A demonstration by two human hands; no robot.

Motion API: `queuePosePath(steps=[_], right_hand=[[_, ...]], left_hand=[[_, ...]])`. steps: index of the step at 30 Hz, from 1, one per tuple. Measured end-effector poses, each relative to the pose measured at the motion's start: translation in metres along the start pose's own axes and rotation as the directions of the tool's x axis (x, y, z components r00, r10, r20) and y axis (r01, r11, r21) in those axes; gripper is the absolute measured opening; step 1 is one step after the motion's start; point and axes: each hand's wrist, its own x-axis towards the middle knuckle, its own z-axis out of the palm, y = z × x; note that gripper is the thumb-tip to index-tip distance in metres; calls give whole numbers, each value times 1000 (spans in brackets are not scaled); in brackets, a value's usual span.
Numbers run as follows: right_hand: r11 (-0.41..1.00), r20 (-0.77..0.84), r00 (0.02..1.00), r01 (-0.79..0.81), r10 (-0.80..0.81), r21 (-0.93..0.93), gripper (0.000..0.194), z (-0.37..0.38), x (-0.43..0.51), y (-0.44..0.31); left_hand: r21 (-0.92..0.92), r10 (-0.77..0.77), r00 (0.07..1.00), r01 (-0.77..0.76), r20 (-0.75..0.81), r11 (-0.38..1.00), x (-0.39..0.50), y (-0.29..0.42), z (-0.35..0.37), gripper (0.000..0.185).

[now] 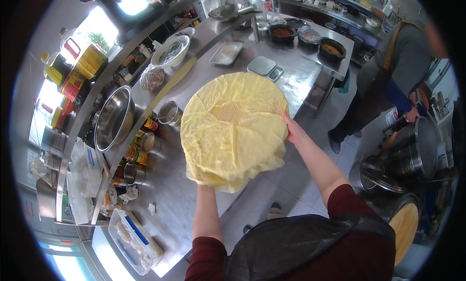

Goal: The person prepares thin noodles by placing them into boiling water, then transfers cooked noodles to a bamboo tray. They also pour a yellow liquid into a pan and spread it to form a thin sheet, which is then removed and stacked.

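A round slatted board (228,112), probably bamboo, lies between my hands above the steel worktable. Thin pale-yellow wrinkled sheeting (233,142), cloth or a food skin, covers most of it. The slats show through a gap near the middle, and the sheeting hangs loosely over the near edge. My right hand (292,130) grips the right rim, its fingers partly hidden underneath. At the near left edge, my left hand (205,188) is almost wholly hidden by the drooping sheeting, but seems to support the board from below.
A digital scale (262,65) and a small metal tray (226,54) sit beyond the board on the worktable (171,208). Jars and metal cups (135,172) line its left side, near a plastic box (134,241). Another person (397,66) stands at right, by a large pot (411,150).
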Motion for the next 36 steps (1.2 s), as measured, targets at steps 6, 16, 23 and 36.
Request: queuePosePath(steps=[6,16,23,36], right_hand=[[986,-14,1000,18,-20,-164,69,5,-7,-12],[997,-654,753,69,-68,-24,47,-228,-197,86],[975,-736,675,137,38,176,20,-240,-315,188],[755,-980,179,654,-91,49,33,-79,-533,380]], left_hand=[[10,22,997,-23,70,1000,33,35,-2,38],[-14,-139,915,145,-380,989,-83,-20,-284,27],[524,-617,786,512,33,681,-134,-116,-184,38],[943,-919,382,261,94,205,-112,-200,-67,32]])
